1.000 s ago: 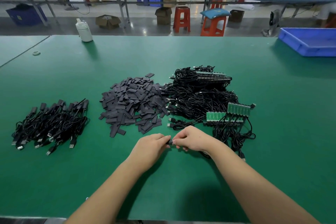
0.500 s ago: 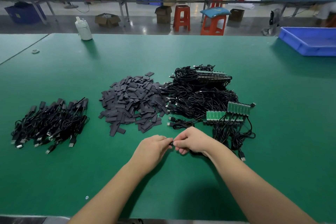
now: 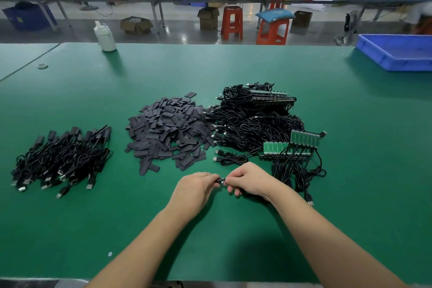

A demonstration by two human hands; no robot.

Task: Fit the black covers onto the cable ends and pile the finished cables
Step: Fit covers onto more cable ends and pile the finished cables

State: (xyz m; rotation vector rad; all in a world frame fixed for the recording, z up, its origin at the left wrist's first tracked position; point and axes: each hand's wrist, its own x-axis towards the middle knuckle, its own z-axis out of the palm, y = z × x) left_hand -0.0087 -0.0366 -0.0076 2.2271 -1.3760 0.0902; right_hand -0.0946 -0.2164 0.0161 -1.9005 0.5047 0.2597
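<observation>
Over the last second little had shifted: both hands stayed low at the 6 o'clock side of the green table (image 3: 350, 170), fingertips meeting over one small black piece, and only the view itself had crept a touch.

The left hand (image 3: 195, 190) had its fingers curled and pinching a black cover (image 3: 219, 180), whose dark tip showed in the gap between the hands. The right hand (image 3: 251, 180) pinched the cable end (image 3: 224, 179) from the other side, fingers bunched together. How far the end had gone into the cover could not be told, since the fingers hid the joint.

Since nothing had been let go and neither hand had drawn away, the fit looked to be still in progress rather than done, probably the final push home.

The loose black covers (image 3: 168, 131) lay heaped at 12 o'clock from the hands. The unfinished cables (image 3: 254, 124), tangled with green circuit boards (image 3: 304, 138), sat at 1 o'clock, one strand trailing toward the right wrist. The finished pile (image 3: 63, 159) lay well apart at 9 o'clock, so this cable would have to travel leftward once the cover seated. By the size of the heaps, much work remained.

A white bottle (image 3: 105, 37) stood at 11 o'clock by the far edge, and a blue tray (image 3: 397, 54) at 2 o'clock.
</observation>
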